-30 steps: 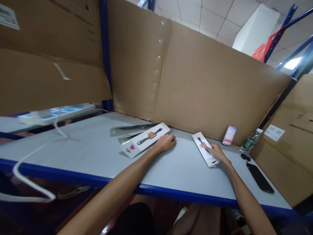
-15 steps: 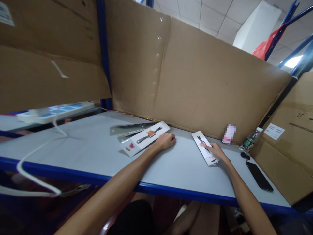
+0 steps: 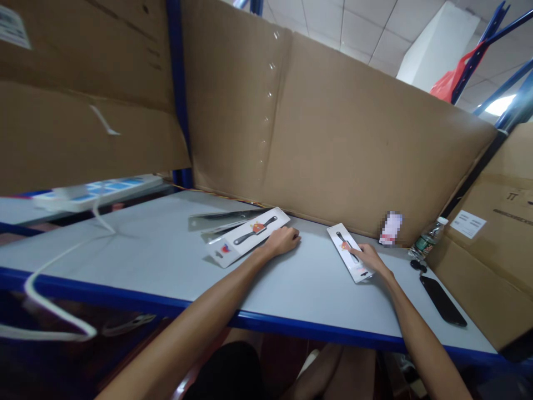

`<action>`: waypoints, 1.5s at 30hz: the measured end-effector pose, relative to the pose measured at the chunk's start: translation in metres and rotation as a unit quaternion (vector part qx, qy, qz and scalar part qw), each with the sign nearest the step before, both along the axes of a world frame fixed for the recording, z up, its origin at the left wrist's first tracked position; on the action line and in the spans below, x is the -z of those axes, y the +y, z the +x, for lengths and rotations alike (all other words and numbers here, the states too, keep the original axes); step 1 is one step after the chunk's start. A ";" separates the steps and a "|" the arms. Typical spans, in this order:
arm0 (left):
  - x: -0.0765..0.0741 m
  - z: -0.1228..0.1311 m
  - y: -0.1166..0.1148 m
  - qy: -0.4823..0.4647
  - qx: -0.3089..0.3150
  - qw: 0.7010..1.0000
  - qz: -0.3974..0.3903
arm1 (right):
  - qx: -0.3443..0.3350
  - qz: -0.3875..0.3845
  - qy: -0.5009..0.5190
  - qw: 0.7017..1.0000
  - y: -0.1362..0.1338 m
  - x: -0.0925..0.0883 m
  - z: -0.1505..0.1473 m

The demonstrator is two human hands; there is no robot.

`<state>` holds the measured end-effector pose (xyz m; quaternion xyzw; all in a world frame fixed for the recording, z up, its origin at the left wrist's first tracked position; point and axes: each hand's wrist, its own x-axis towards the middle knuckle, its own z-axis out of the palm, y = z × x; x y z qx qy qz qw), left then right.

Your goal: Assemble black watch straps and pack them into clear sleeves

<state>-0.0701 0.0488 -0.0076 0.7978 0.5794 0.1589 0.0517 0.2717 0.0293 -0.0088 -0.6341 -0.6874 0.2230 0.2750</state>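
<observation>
My left hand point(image 3: 283, 241) rests on the grey table point(image 3: 145, 255) with fingers curled, touching the right end of a white packaged tool card point(image 3: 249, 235) that shows a black handle. My right hand point(image 3: 368, 259) lies flat on a second white card point(image 3: 348, 251), fingers stretched over its lower half. Behind the left card lie clear plastic blister covers point(image 3: 220, 220).
A tall cardboard sheet point(image 3: 333, 139) stands behind the table. At the right lie a black phone point(image 3: 443, 300), black keys point(image 3: 417, 266), a water bottle point(image 3: 427, 240) and a small card point(image 3: 390, 228). A cardboard box point(image 3: 491, 244) stands at far right. A power strip point(image 3: 95, 193) with white cable is left.
</observation>
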 end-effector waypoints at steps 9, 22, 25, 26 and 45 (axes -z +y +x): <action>0.001 0.000 0.001 0.014 0.001 1.000 0.009 | -0.015 0.006 -0.005 1.000 0.000 0.000 0.000; 0.003 0.000 0.003 -0.012 0.002 1.000 0.005 | -0.018 0.005 -0.001 1.000 -0.002 -0.002 0.000; 0.002 0.000 0.002 -0.017 -0.006 1.000 0.002 | -0.020 0.003 -0.004 1.000 -0.002 -0.003 -0.001; 0.001 0.001 0.001 -0.015 -0.006 1.000 0.002 | -0.021 0.003 -0.005 1.000 -0.002 -0.004 -0.001; 0.000 0.000 -0.001 -0.003 0.000 1.000 0.007 | -0.007 0.011 -0.020 1.000 -0.002 -0.004 -0.003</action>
